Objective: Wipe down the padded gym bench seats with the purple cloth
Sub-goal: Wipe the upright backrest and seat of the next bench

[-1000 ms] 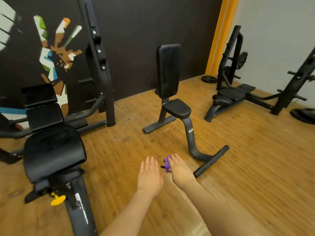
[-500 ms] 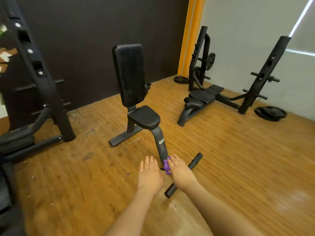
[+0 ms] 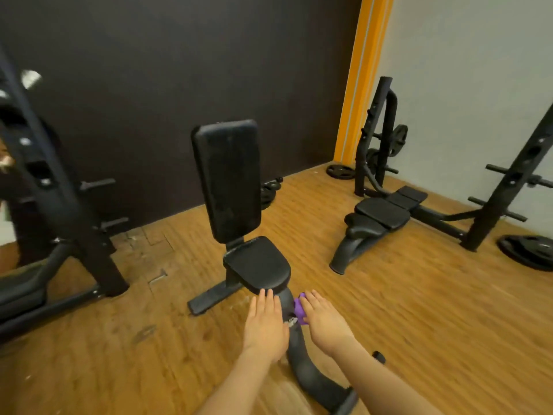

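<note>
- A person's two bare forearms reach forward over a wooden gym floor (image 3: 404, 310), seen from a head-worn camera looking down.
- The left hand (image 3: 264, 323) is flat and relaxed, palm down, fingers straight and together, grasping nothing; its fingertips (image 3: 266, 293) appear at the near edge of the seat pad (image 3: 257, 263) of an upright bench, though contact cannot be confirmed.
- The right hand (image 3: 321, 317) grasps the purple cloth (image 3: 299, 310), bunched under the hand so that only a small fold shows at its left side.
- The cloth sits in the gap between the two hands, just right of the bench's curved black support post (image 3: 294, 339) and just near of the seat pad, not on the padding.
- The upright bench stands at centre, its tall black backrest (image 3: 229, 178) rising behind the seat and facing the camera.
- To the far right, a flat press bench (image 3: 386, 209) with black pads lies low by the pale wall, flanked by rack uprights (image 3: 508, 181).
- A weight plate (image 3: 529, 254) rests on the floor at the right edge; another plate (image 3: 341, 172) lies near the orange wall stripe (image 3: 363, 73).
- At left, the black frame of another machine (image 3: 57, 211) stands before the dark wall (image 3: 179, 70), blurred.
</note>
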A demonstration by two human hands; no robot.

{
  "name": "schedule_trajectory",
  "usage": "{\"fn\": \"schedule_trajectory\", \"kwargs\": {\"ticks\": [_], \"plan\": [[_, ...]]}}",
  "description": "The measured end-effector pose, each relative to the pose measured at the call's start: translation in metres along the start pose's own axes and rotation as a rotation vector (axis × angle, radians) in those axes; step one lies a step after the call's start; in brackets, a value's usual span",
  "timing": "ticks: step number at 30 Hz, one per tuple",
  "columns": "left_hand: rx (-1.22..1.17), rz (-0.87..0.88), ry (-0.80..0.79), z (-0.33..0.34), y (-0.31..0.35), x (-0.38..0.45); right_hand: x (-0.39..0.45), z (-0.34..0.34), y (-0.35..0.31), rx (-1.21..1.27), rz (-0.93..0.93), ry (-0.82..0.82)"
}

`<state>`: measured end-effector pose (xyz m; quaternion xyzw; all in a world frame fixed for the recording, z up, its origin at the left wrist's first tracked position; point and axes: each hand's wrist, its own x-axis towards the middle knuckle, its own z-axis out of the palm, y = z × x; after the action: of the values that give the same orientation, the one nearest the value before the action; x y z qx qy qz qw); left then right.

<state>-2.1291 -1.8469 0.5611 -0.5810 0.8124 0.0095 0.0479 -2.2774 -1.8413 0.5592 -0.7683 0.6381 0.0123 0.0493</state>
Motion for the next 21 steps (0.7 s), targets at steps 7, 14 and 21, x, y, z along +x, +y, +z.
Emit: {"fn": "schedule_trajectory", "kwargs": {"ticks": [7,14,21], "plan": [[-0.004,-0.263,0.014,-0.034,-0.014,0.122,0.151,-0.024,0.06,-0.047,-0.18,0.014],[-0.019,-0.347,0.058,-0.061,-0.03,0.224,0.273,-0.053,0.074,-0.052,-0.285,0.081],[-0.011,-0.321,0.089,-0.062,-0.094,0.335,0.388,-0.062,0.07,-0.048,-0.326,0.087]]}}
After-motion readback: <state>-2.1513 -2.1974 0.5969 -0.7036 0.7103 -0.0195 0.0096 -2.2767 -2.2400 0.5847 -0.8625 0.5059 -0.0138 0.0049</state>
